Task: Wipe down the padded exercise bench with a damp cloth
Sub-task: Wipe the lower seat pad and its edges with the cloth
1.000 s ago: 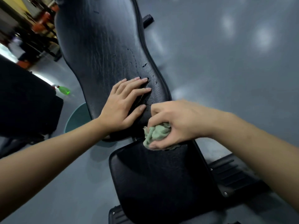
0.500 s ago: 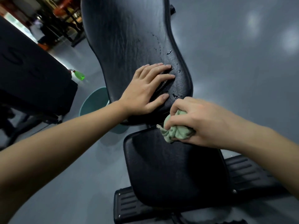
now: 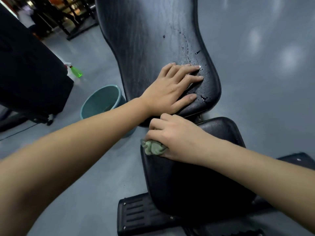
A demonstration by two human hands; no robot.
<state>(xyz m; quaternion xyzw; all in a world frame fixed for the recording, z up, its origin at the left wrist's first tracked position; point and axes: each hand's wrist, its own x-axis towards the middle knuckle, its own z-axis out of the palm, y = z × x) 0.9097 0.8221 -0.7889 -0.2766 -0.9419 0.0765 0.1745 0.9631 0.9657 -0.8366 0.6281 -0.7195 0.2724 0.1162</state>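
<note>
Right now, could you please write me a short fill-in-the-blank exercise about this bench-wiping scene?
The right hand grips a crumpled ____ cloth on the seat pad.
The left hand rests flat on the back pad, holding ____.
The teal bucket stands on the grey ____.
Missing words: green; nothing; floor.

The left arm is stretched forward from the lower left, bare along its whole visible length. The left hand is laid palm down on the padded surface. Its fingers are held straight and slightly spread, and the thumb is set apart toward the near edge. The right arm is brought in from the lower right. The right hand is turned knuckles up, just beside the left wrist, and whether they touch cannot be told. Its fingers are curled round a bunched green cloth, which is pressed to the nearer part of the surface.
</note>
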